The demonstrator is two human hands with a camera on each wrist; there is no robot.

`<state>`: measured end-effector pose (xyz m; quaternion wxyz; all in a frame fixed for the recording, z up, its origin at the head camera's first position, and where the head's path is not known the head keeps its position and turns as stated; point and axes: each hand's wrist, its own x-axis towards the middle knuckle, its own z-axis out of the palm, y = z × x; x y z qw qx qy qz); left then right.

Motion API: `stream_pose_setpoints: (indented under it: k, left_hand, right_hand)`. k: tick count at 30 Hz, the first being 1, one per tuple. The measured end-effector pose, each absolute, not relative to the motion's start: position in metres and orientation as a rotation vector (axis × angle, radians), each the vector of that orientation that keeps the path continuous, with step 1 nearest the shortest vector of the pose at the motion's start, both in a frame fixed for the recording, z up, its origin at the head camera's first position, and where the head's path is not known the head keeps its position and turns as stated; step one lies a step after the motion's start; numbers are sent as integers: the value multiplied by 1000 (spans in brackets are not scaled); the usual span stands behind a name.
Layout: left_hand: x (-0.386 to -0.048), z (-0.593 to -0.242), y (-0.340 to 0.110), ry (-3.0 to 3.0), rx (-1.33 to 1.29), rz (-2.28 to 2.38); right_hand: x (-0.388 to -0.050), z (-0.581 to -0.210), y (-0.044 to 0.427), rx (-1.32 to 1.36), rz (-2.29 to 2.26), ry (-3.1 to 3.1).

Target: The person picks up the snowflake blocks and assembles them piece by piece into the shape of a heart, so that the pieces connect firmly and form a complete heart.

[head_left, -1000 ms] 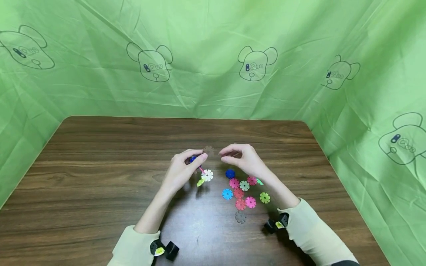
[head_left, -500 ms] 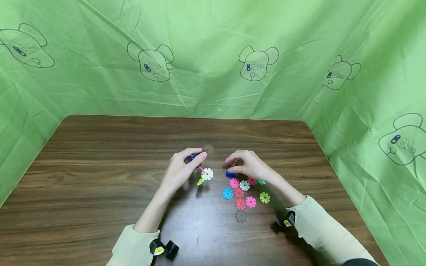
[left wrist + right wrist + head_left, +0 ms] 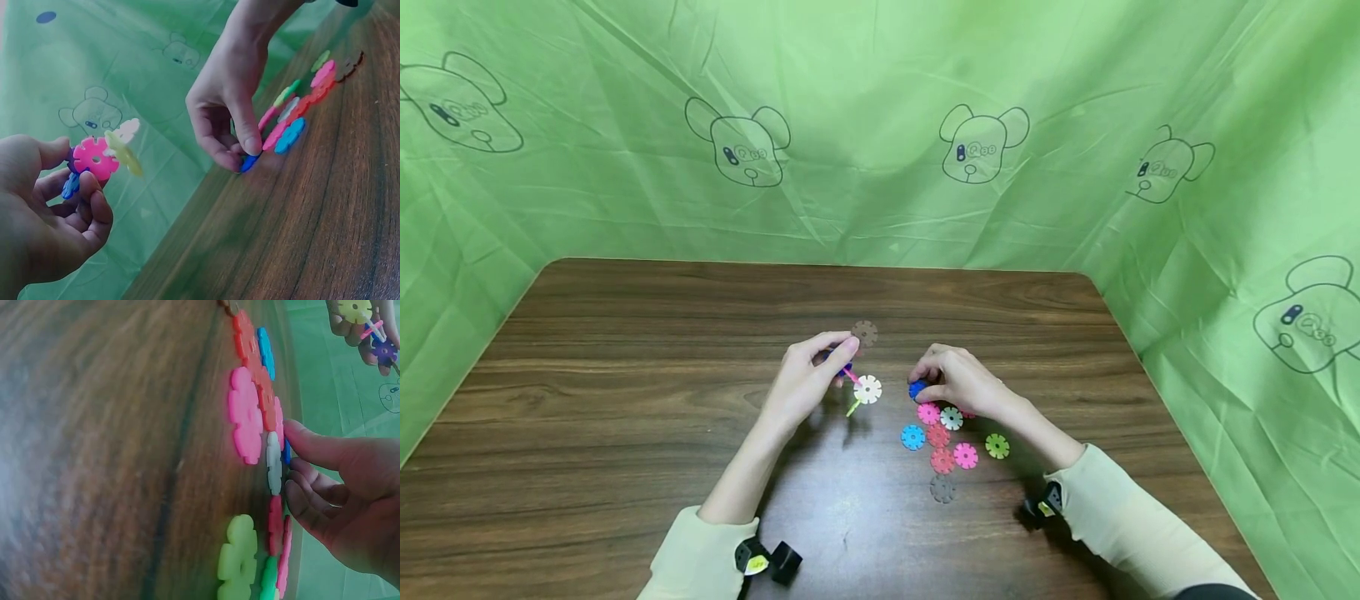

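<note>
My left hand (image 3: 805,379) holds a joined cluster of plastic notched discs above the table. A white disc (image 3: 868,389), a brown disc (image 3: 865,333), a pink disc (image 3: 95,158) and a yellow-green disc (image 3: 125,153) show in it; the palm and fingers hide part of the blue and purple ones. Across from it, my right hand (image 3: 958,383) pinches a blue notched disc (image 3: 916,390) at table level, thumb on the near side and curled fingers beyond. In the left wrist view that blue disc (image 3: 249,164) shows under the thumb tip.
Loose notched discs lie flat below my right hand: a light blue disc (image 3: 913,437), a pink disc (image 3: 966,456), a green disc (image 3: 997,446), a grey-brown disc (image 3: 942,489) and several others. The wooden table (image 3: 625,417) meets a green curtain (image 3: 865,208) at the back and sides.
My right hand has come down and toward me from beside the cluster, onto the blue disc, and now pinches it. The left hand has shifted slightly left, its cluster turning a little.
</note>
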<state>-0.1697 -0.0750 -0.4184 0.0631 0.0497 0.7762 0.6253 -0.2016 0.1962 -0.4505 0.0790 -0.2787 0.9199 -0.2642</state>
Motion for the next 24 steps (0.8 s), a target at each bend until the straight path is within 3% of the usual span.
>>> stream_pose_setpoints:
  k: [9, 24]
  left_hand:
    - [-169, -415, -74, 2288, 148, 1937]
    - [-170, -419, -74, 2388, 303, 1889]
  right_hand:
    - [-203, -452, 195, -808, -849, 2740]
    - [-194, -440, 188, -563, -1364, 2742]
